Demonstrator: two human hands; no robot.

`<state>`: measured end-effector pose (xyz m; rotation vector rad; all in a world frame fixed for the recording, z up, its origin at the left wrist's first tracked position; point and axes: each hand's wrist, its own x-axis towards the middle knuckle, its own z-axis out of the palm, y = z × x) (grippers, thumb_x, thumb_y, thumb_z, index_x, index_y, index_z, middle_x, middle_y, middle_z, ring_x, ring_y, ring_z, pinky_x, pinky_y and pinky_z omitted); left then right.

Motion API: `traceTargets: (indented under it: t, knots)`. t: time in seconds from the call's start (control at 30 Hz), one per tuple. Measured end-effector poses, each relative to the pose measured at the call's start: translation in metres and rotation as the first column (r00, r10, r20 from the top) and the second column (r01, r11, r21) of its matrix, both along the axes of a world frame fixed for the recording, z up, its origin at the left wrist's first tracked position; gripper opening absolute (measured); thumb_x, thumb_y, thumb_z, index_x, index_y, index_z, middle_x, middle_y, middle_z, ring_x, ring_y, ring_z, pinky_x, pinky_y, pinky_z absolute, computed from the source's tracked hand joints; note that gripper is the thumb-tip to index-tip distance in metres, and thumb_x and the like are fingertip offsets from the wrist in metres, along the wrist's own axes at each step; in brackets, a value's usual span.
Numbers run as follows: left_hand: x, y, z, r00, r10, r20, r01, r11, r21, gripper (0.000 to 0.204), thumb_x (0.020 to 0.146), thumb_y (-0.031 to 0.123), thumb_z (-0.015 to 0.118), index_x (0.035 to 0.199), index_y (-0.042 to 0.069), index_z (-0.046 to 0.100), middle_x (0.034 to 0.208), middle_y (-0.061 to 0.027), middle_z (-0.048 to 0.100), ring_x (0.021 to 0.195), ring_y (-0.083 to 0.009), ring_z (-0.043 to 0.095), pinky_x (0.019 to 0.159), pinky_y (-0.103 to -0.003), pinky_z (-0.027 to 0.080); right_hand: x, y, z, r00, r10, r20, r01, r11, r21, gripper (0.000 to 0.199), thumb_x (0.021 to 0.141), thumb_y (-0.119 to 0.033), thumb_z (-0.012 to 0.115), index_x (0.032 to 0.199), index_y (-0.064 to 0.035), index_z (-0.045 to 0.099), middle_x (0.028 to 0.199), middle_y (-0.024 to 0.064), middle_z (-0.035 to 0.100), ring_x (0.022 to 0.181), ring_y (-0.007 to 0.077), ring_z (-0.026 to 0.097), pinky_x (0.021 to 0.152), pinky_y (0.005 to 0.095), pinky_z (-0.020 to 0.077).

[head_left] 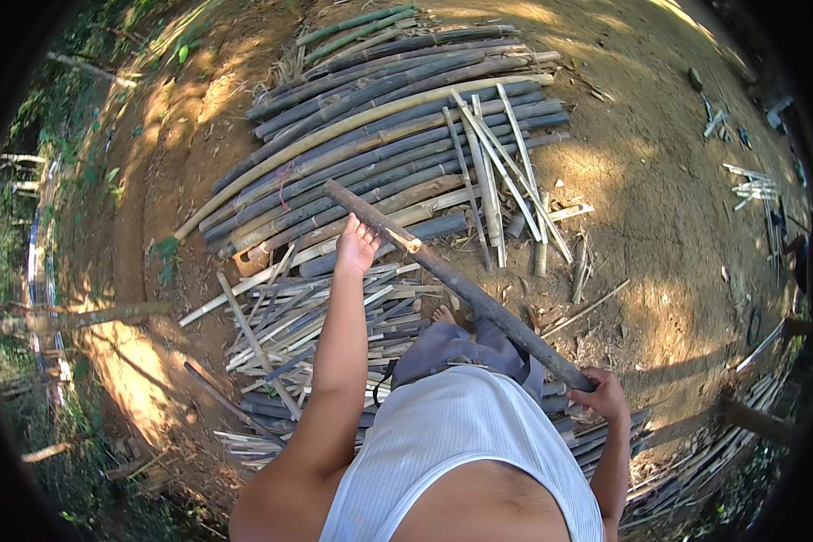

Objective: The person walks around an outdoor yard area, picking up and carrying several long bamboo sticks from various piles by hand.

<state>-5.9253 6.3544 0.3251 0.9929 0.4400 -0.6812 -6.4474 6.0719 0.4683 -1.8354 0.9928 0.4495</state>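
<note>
A long dark wooden pole (479, 298) slants across in front of me, its far end up and left, its near end down at the right. There is a pale, bare notch (410, 244) in its bark. Around the near end, my right hand (601, 396) is closed, thumb on top. My left hand (359, 246) is palm up near the far end, fingers apart and their tips at the pole's lower edge. Whether they bear any of its weight, I cannot tell.
Beyond the pole lies a big stack of bamboo poles (361, 135), with several split slats (506, 172) across its right end. Many thin bamboo strips (334, 316) are heaped by my bare foot (443, 314). Brown dirt ground (641, 208) stretches to the right; plants (18, 235) edge the left.
</note>
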Motion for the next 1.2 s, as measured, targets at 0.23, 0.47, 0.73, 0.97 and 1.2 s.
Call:
traceTargets:
  t: [0.23,0.47,0.73,0.97,1.2]
  knots:
    - [-0.07,0.065,-0.016,0.995,0.101,-0.008,-0.095,0.956,0.277,0.053,0.1,0.035,0.054,0.142,0.004,0.041,0.141,-0.0159,0.051,0.123,-0.0302,0.055,0.097,-0.047,0.05,0.042,-0.047,-0.025,0.933,0.359,-0.015,-0.333,0.848,-0.413,0.039,0.062,-0.027,0.088,0.084,-0.0019,0.068,0.068,0.0124,0.066,0.061,0.0266,0.064,0.06,0.0379,0.0494]
    - [-0.303,0.156,-0.14,0.987,-0.12,-0.11,0.152,0.437,0.886,0.037,0.09,0.038,0.061,0.092,0.003,0.069,0.083,-0.0139,0.068,0.084,-0.024,0.067,0.069,-0.044,0.051,0.134,-0.112,-0.053,0.764,0.616,-0.191,-0.633,0.66,-0.405,0.043,0.063,-0.034,0.087,0.086,-0.0031,0.07,0.072,0.0136,0.067,0.067,0.0305,0.066,0.063,0.0407,0.0508]
    - [-0.51,0.175,-0.158,0.773,0.485,-0.409,0.023,0.622,0.783,0.033,0.086,0.03,0.061,0.098,0.001,0.07,0.093,-0.0209,0.07,0.091,-0.0349,0.069,0.07,-0.047,0.055,0.311,-0.072,-0.167,0.396,0.907,-0.147,-0.861,0.31,-0.403,0.049,0.07,-0.041,0.083,0.099,-0.0047,0.071,0.086,0.0172,0.071,0.079,0.0343,0.069,0.073,0.0426,0.0539]
    - [-0.534,0.156,-0.148,0.839,0.472,-0.272,-0.056,0.572,0.818,0.046,0.088,0.045,0.06,0.086,0.0,0.07,0.078,-0.0205,0.069,0.074,-0.0332,0.068,0.063,-0.044,0.052,0.412,0.127,-0.195,0.341,0.891,0.299,-0.868,0.421,-0.265,0.072,0.074,-0.036,0.08,0.132,-0.0019,0.056,0.095,0.0201,0.072,0.093,0.0327,0.07,0.085,0.0407,0.0542]
    - [-0.524,0.151,-0.138,0.854,0.503,-0.133,-0.192,0.543,0.818,0.05,0.085,0.051,0.062,0.11,0.009,0.073,0.104,-0.0158,0.072,0.097,-0.0321,0.069,0.088,-0.039,0.052,0.424,0.22,-0.199,0.481,0.64,0.599,-0.845,0.52,0.123,0.067,0.08,-0.026,0.078,0.136,-0.0019,0.05,0.088,0.0111,0.07,0.081,0.0232,0.065,0.077,0.0377,0.052]
